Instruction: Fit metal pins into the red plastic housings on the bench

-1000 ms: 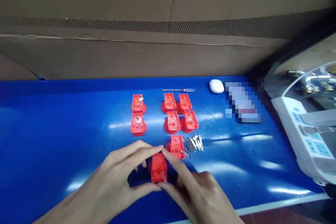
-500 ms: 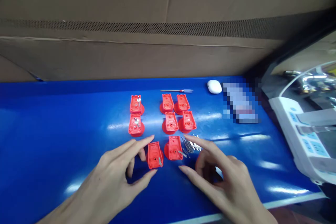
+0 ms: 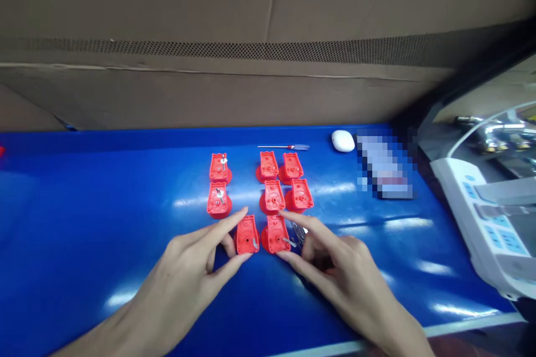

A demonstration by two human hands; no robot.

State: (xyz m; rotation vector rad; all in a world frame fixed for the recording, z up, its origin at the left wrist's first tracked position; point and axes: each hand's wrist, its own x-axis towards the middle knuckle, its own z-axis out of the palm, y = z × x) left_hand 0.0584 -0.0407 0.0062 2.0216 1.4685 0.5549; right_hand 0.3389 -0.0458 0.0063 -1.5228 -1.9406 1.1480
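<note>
The left hand curves thumb and forefinger around a red housing, though whether they grip it I cannot tell. Eight housings stand on the blue bench: a left pair fitted with metal pieces, a block of four with no metal visible, and two in front, each showing a small pin. The right hand spreads over the second front housing, contact unclear, beside a half-hidden heap of pins. Beyond lie one screwdriver, one white mouse, and a pixelated item.
</note>
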